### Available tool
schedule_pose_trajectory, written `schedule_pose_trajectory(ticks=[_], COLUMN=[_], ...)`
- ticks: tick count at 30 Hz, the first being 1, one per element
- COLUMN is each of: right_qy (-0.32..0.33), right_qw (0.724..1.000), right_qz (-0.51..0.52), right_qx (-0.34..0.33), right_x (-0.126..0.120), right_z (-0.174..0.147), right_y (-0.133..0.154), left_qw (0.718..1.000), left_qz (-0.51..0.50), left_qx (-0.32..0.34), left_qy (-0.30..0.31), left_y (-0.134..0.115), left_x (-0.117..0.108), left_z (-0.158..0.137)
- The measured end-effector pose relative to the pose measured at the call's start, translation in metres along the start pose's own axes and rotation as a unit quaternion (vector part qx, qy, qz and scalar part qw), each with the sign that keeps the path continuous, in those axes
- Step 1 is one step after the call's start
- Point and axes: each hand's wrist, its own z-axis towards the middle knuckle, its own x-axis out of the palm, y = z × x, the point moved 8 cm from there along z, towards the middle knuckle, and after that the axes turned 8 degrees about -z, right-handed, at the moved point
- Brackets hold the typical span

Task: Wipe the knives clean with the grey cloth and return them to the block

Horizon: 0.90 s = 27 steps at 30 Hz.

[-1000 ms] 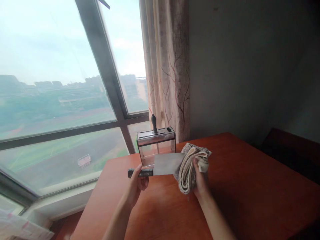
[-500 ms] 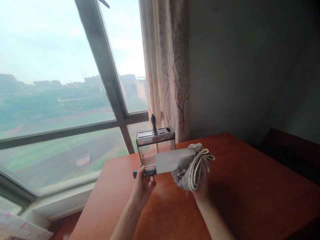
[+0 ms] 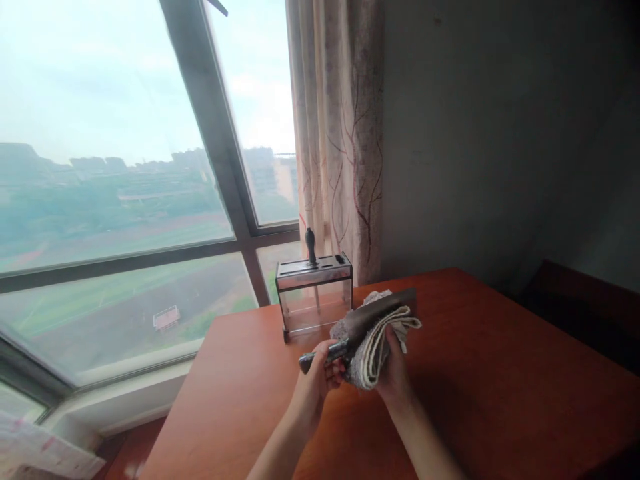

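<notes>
Left hand (image 3: pixel 315 380) closed around the dark handle of a broad rectangular steel cleaver (image 3: pixel 383 310), handle end pointing to 8 o'clock, blade running up toward 2 o'clock. Right hand (image 3: pixel 393 373) wrapped around a folded beige-and-grey terry cloth (image 3: pixel 373 347), cloth pressed against the blade's underside; both sit above the reddish-brown wooden table (image 3: pixel 475 373). At 11 o'clock from the hands: a clear-walled, steel-topped knife block (image 3: pixel 315 293) with one black handle sticking out, near the table's far edge.

Handling, my read: cleaver is stiff, blade-heavy, sharp-edged, so grip the handle only. Cloth is soft and light, bunches anywhere; keep fingers off the edge.
</notes>
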Motion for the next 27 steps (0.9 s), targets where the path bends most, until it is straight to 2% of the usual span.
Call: schedule_pose_trajectory(ticks=[5, 8, 10, 15, 20, 27], right_qy=[-0.042, -0.072, -0.089, -0.082, -0.065, -0.014], right_qw=[0.998, 0.993, 0.989, 0.988, 0.987, 0.997], right_qz=[0.014, 0.028, 0.046, 0.059, 0.077, -0.011], right_qx=[-0.051, -0.089, -0.106, -0.120, -0.122, -0.070], right_x=[-0.011, -0.020, -0.027, -0.034, -0.033, -0.001], right_z=[0.002, 0.000, -0.001, -0.001, -0.001, 0.000], right_y=[0.023, 0.043, 0.052, 0.061, 0.060, 0.021], left_qw=[0.999, 0.996, 0.995, 0.996, 0.994, 0.984], left_qz=[0.021, 0.037, 0.050, 0.056, 0.106, 0.164], left_qx=[0.046, 0.083, 0.084, 0.057, 0.024, 0.069], left_qy=[0.018, -0.015, -0.034, -0.048, -0.018, -0.026], left_y=[-0.027, -0.046, -0.050, -0.033, -0.004, 0.010], left_x=[-0.005, -0.015, -0.022, -0.030, -0.021, -0.014], left_z=[0.000, -0.001, 0.000, 0.008, 0.012, 0.006])
